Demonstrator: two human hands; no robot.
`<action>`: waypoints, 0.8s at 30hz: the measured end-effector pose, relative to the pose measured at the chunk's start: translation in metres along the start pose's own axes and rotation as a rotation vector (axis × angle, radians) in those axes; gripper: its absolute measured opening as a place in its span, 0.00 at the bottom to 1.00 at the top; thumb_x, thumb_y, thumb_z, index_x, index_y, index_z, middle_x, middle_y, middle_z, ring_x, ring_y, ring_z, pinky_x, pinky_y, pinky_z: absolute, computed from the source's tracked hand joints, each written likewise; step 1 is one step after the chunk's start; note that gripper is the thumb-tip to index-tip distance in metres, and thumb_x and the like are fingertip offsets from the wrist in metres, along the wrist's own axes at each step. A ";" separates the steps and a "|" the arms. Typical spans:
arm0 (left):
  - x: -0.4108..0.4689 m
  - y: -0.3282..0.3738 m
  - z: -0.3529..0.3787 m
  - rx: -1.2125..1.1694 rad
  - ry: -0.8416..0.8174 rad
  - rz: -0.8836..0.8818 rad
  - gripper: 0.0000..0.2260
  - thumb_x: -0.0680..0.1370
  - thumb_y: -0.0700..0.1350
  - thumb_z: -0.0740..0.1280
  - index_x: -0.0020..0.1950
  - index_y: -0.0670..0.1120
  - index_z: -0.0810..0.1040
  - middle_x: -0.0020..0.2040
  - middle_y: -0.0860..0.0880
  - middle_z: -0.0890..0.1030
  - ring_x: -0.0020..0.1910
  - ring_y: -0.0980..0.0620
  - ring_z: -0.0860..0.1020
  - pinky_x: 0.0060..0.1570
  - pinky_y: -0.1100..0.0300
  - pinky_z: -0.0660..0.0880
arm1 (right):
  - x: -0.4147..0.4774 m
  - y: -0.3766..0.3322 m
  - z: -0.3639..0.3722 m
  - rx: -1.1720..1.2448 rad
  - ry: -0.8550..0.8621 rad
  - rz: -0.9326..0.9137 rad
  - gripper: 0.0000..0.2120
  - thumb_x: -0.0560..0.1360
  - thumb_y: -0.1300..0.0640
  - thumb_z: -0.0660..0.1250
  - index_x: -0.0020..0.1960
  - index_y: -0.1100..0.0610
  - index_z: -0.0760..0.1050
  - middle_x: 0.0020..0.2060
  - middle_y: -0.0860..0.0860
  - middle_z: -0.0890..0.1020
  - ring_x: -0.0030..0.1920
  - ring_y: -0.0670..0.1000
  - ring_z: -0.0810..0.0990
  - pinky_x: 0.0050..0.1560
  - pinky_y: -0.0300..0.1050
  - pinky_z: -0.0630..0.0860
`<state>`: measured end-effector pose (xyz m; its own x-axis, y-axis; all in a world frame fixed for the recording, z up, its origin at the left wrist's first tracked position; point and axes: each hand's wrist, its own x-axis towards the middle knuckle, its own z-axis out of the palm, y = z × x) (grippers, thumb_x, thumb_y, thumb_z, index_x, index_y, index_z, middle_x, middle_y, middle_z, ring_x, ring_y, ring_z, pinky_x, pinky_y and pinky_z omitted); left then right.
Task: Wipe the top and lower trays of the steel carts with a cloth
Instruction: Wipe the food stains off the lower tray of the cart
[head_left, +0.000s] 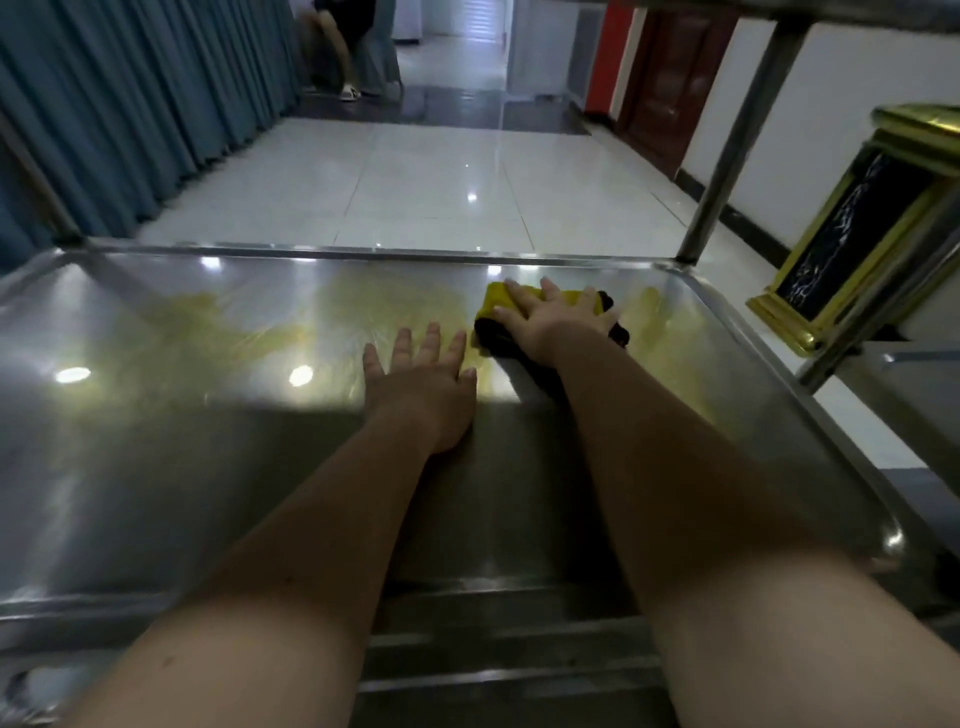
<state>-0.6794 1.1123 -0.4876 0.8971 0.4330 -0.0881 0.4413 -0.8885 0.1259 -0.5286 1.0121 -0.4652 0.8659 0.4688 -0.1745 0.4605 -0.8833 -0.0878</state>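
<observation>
A steel cart's lower tray (156, 415) fills the view, shiny, with yellowish smears across its far half. My right hand (550, 322) lies flat with straight fingers on a yellow and black cloth (496, 301), pressing it onto the tray near the far right corner. My left hand (421, 379) rests palm down on the bare steel just left of the cloth, fingers spread and straight. The underside of the top tray (779, 8) shows at the upper right, carried by a steel post (727, 150).
A gold and black stand (857, 228) is close beyond the tray's right rim. Blue curtains (130, 104) hang at the left. White floor tiles (415, 182) stretch ahead to a seated person's legs (337, 52) and a brown door (670, 78).
</observation>
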 end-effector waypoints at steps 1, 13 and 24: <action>0.000 0.000 -0.002 0.001 -0.006 0.002 0.24 0.84 0.57 0.41 0.80 0.59 0.41 0.81 0.53 0.39 0.79 0.48 0.38 0.74 0.39 0.36 | -0.016 0.002 0.001 -0.009 0.000 -0.024 0.29 0.77 0.28 0.43 0.76 0.31 0.42 0.80 0.47 0.46 0.77 0.67 0.42 0.70 0.76 0.41; -0.010 0.001 -0.003 0.017 -0.020 0.021 0.24 0.84 0.57 0.41 0.80 0.58 0.40 0.81 0.52 0.38 0.79 0.47 0.38 0.75 0.38 0.38 | -0.111 0.036 0.010 -0.078 -0.012 -0.142 0.33 0.69 0.25 0.33 0.73 0.26 0.35 0.80 0.47 0.40 0.77 0.67 0.39 0.72 0.73 0.38; -0.006 -0.003 0.000 0.005 0.009 0.025 0.25 0.84 0.58 0.42 0.81 0.56 0.41 0.81 0.52 0.39 0.79 0.47 0.38 0.75 0.38 0.37 | 0.016 0.046 -0.004 -0.008 0.019 -0.103 0.37 0.69 0.20 0.42 0.76 0.30 0.46 0.80 0.46 0.51 0.77 0.65 0.48 0.73 0.72 0.45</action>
<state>-0.6859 1.1122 -0.4874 0.9081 0.4119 -0.0757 0.4184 -0.8999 0.1229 -0.4933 0.9791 -0.4675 0.8176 0.5568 -0.1463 0.5484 -0.8306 -0.0968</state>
